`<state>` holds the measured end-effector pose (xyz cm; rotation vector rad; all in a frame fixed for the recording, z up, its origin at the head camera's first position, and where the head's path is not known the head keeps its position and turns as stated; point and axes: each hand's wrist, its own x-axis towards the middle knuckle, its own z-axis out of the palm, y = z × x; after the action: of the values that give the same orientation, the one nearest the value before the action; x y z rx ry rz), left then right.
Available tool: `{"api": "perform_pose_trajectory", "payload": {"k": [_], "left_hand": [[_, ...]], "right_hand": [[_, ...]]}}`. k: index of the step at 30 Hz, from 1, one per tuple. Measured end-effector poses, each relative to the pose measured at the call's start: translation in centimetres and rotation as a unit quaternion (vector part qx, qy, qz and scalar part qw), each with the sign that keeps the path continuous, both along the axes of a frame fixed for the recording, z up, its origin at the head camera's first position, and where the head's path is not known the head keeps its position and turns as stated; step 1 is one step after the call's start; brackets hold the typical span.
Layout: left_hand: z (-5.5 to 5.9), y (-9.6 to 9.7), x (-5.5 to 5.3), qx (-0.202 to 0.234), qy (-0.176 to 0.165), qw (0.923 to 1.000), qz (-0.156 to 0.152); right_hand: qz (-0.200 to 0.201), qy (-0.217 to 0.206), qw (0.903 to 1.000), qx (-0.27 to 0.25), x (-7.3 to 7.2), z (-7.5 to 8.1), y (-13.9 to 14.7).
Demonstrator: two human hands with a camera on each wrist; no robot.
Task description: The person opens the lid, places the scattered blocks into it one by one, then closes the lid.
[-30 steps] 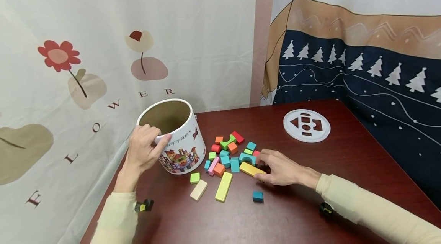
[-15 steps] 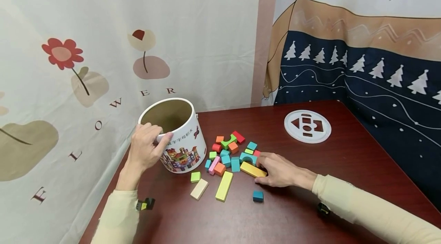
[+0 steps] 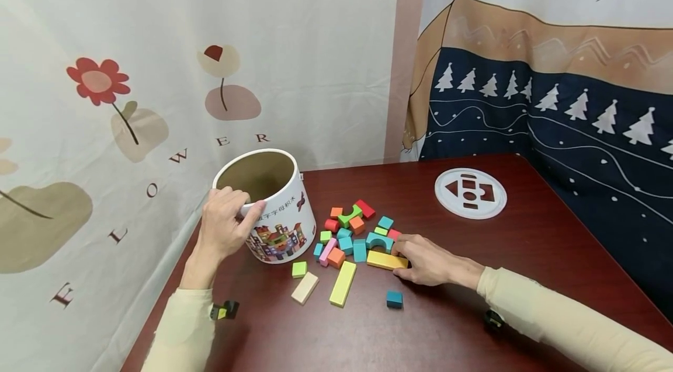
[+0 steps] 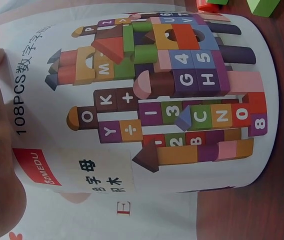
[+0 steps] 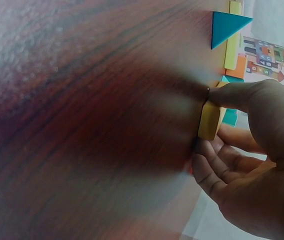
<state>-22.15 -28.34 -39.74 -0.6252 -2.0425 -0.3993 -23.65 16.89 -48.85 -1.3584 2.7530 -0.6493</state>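
Observation:
My left hand (image 3: 223, 225) grips the near rim of a white bucket (image 3: 286, 208) printed with toy-block pictures, thumb outside and fingers over the edge. The bucket's mouth tilts toward me; its side fills the left wrist view. My right hand (image 3: 427, 261) pinches the right end of a long yellow block (image 3: 382, 260) lying on the table. In the right wrist view, thumb and fingers stand on either side of that yellow block (image 5: 210, 122). Right behind it is a teal arch block (image 3: 372, 239). A red block (image 3: 393, 234) is partly hidden by the right hand.
Several coloured blocks lie between the bucket and right hand, including a green arch block (image 3: 345, 220). Nearer me are another long yellow block (image 3: 343, 284), a beige block (image 3: 305, 288) and a dark blue block (image 3: 394, 299). A white disc with cut-out shapes (image 3: 447, 201) lies at back right.
The yellow block at my right hand has turned slightly, its right end nearer me and its length now more sideways. My left hand keeps its grip on the bucket.

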Motion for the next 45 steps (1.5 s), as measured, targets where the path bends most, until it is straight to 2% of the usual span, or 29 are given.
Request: {"api": "perform_pose_trajectory", "payload": {"k": [11,16,23,30,39,45], "left_hand": [[0.0,0.1,0.1,0.006,0.000,1.0000,0.002],[0.0,0.2,0.0,0.009,0.003,0.9999,0.004],[0.0,0.3,-0.1,0.018,0.004,0.9998,0.006],[-0.1,0.3,-0.1,0.019,0.002,0.9998,0.011],[-0.1,0.3,0.0,0.020,0.001,0.9997,0.014],[-0.2,0.4,-0.2,0.022,0.002,0.9997,0.014]], "right_hand": [[-0.002,-0.008,1.0000,0.001,0.2,0.1,0.1],[0.000,-0.020,0.9995,-0.024,0.5,1.3,0.2],[-0.015,-0.030,0.9962,-0.080,0.0,4.7,-0.1],[-0.026,-0.008,0.9908,-0.133,-1.2,8.3,-0.7],[-0.022,0.023,0.9868,-0.159,-2.9,12.8,-2.3],[-0.024,0.026,0.9851,-0.168,-3.8,14.9,-3.7]]}}
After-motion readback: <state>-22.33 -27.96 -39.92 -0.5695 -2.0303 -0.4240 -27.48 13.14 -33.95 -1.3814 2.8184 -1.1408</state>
